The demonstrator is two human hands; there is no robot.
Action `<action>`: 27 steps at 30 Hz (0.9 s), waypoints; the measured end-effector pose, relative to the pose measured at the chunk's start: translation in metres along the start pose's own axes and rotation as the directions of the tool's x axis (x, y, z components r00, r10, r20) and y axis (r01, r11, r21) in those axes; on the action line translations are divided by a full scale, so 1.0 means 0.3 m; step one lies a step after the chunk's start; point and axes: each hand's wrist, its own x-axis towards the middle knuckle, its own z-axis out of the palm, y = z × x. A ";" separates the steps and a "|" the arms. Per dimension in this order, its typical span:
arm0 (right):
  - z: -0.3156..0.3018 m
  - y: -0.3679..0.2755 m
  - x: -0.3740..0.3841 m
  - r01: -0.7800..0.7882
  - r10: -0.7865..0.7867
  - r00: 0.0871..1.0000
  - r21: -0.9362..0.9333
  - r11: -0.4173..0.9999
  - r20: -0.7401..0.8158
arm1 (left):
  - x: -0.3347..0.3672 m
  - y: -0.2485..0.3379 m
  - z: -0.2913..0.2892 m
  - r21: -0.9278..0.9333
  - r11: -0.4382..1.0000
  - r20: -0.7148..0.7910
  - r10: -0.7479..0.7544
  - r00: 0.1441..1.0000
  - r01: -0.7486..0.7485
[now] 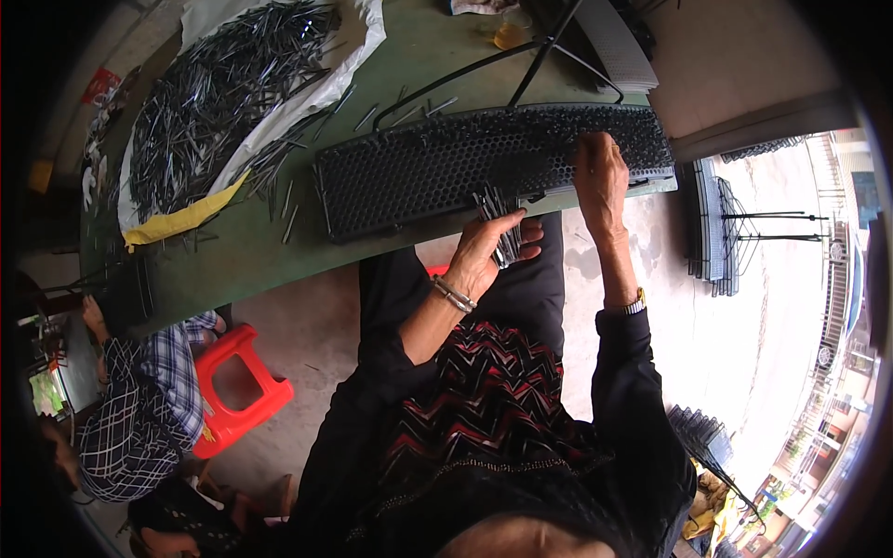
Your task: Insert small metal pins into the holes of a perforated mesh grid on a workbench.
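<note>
Thin rods clasped in curled left hand; right hand bent over perforated panel, grip unclear; rod heap leftward.

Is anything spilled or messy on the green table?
Yes, a bit: loose rods lie at odd angles on the table, outside the white sheet. They look spilled, because most are heaped on the sheet.

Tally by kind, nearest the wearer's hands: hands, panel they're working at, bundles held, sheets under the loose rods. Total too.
Wearer's hands (left hand, right hand): 2
Black perforated panel: 1
Bundle of thin rods in the left hand: 1
White sheet with yellow edge: 1
Total: 5
Individual rods overlap too much to count.
</note>
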 end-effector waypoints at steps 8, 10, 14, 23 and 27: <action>-0.006 0.004 0.006 -0.056 0.058 0.992 -0.018 0.998 0.116 | -0.011 0.002 0.011 -0.042 0.999 0.008 -0.018 1.000 0.018; -0.013 0.002 0.018 -0.028 0.031 0.991 -0.030 0.999 0.130 | -0.016 0.004 0.015 -0.007 1.000 -0.005 -0.018 1.000 0.018; -0.002 -0.031 0.016 -0.001 0.027 0.986 -0.158 0.987 0.164 | -0.014 -0.001 0.015 0.027 0.999 -0.007 -0.031 1.000 0.031; 0.005 -0.002 0.034 -0.012 0.016 0.992 -0.028 1.000 0.129 | -0.025 0.001 0.007 0.114 0.993 0.000 0.004 1.000 -0.004; -0.012 -0.006 0.029 -0.013 0.011 0.992 0.015 1.000 0.124 | -0.027 0.002 0.011 0.106 0.994 0.061 0.030 0.998 -0.036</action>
